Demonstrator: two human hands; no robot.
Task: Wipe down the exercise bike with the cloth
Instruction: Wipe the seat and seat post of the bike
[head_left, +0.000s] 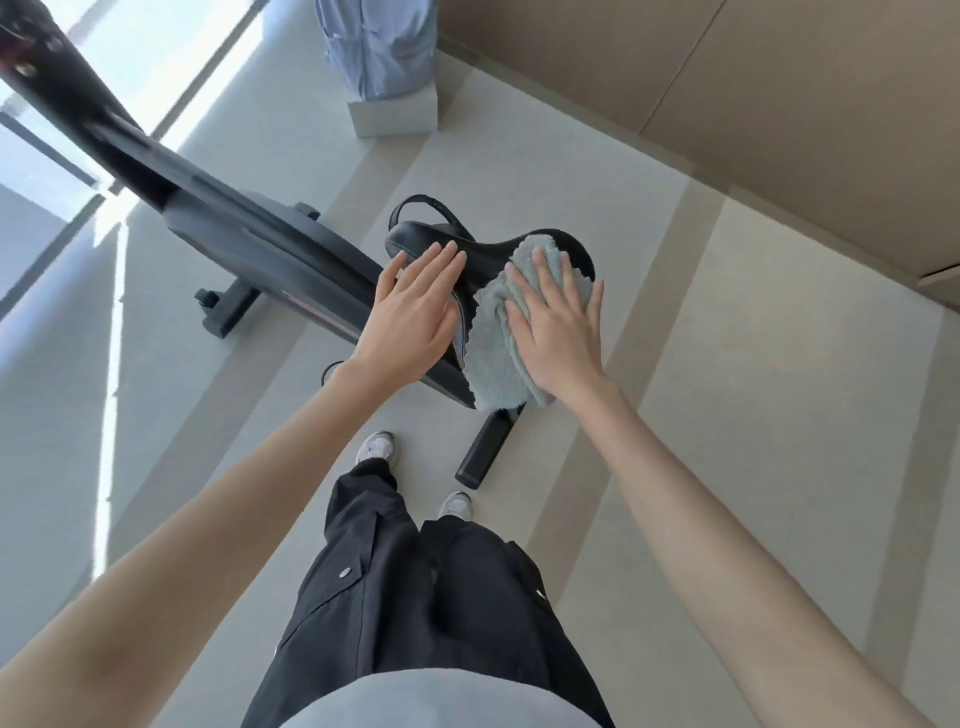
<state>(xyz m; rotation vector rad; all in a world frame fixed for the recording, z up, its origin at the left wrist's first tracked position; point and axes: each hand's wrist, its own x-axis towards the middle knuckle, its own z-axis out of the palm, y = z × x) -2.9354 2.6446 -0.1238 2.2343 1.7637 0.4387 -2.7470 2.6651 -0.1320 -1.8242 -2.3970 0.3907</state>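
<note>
Head view was filled by the exercise bike (249, 244), its matte black frame slanted over the pale floor (727, 415). A fluffy, grey-green cloth (493, 353) was pressed onto the smooth, curved black saddle (418, 236) by the flattened right hand (558, 322). The left hand (415, 306) was laid beside it, fingers straight, nothing grasped.
</note>
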